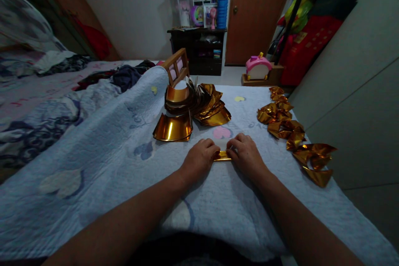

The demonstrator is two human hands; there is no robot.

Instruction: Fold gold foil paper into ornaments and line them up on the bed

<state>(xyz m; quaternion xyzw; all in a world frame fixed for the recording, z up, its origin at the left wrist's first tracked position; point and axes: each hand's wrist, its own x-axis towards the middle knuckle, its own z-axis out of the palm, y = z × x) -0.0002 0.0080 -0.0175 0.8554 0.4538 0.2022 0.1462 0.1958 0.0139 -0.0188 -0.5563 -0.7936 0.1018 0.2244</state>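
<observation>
A narrow strip of shiny gold foil paper point(222, 156) lies across the quilt in front of me, folded or rolled, with a pale edge along its far side. My left hand point(202, 154) grips its left end, fingers curled over it. At the other end my right hand point(245, 153) is closed on it the same way. Just beyond my hands is a fanned stack of gold foil sheets point(213, 108), with a few curved sheets point(173, 126) at its near left. Several folded gold foil pieces point(282, 126) form a row along the right edge.
A blue quilt point(124, 199) with heart shapes covers the surface. Rumpled clothes and bedding point(124, 77) lie at the left. A small wooden frame point(177, 66) stands behind the foil stack. Farther back are a dark shelf point(198, 50), a wooden door point(255, 16) and a pink toy point(258, 67).
</observation>
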